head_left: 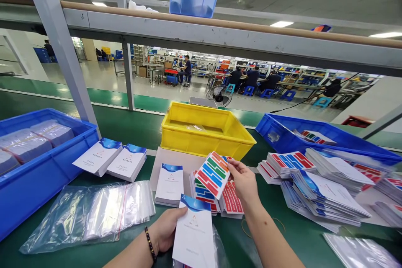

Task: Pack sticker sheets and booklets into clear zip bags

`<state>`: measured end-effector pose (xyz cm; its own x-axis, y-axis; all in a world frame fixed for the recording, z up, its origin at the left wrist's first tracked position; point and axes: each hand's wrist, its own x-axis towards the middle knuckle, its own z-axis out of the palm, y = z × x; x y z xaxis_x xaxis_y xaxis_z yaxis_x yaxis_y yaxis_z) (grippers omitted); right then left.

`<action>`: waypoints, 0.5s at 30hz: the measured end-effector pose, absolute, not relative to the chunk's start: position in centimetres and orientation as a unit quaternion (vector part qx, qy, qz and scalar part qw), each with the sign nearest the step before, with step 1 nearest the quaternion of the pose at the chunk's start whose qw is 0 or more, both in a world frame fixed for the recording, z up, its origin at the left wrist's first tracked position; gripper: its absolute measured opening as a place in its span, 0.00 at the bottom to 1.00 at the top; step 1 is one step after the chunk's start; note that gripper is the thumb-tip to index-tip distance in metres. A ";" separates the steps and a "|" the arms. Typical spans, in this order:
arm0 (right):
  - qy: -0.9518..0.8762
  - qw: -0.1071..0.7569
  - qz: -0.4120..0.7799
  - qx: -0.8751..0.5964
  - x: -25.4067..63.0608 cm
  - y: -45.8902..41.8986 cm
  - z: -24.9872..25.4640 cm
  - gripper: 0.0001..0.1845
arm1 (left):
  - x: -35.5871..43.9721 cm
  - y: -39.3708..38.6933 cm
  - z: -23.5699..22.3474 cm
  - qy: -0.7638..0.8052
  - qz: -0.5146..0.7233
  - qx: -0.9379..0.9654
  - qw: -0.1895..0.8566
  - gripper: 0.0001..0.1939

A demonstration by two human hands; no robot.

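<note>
Left hand [167, 231] is gripping a blue-and-white booklet [194, 234], thumb on its edge, other fingers mostly hidden. Right hand [245, 181] is pinching a striped card [213, 174] at its right edge, fingertips closed, holding it tilted over the card stacks [233, 202]. Yellow bin [188, 141] is sitting just behind.

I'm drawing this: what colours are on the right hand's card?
The card has red, green and blue shapes on white; head view.
</note>
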<state>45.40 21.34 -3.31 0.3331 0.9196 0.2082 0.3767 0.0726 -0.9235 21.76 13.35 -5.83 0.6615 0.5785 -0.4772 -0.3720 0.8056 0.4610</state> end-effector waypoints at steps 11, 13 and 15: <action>-0.679 0.383 0.278 -0.562 40.9 14.0 -4.7 0.14 | 22.3 13.2 -5.0 0.364 0.274 0.168 0.874 0.16; -0.696 0.390 0.153 -0.583 42.5 14.0 -4.6 0.16 | 22.3 13.2 -4.7 0.390 0.261 0.168 0.867 0.14; -0.677 0.357 0.036 -0.643 44.5 14.3 -4.8 0.17 | 22.2 13.1 -4.5 0.400 0.258 0.166 0.864 0.14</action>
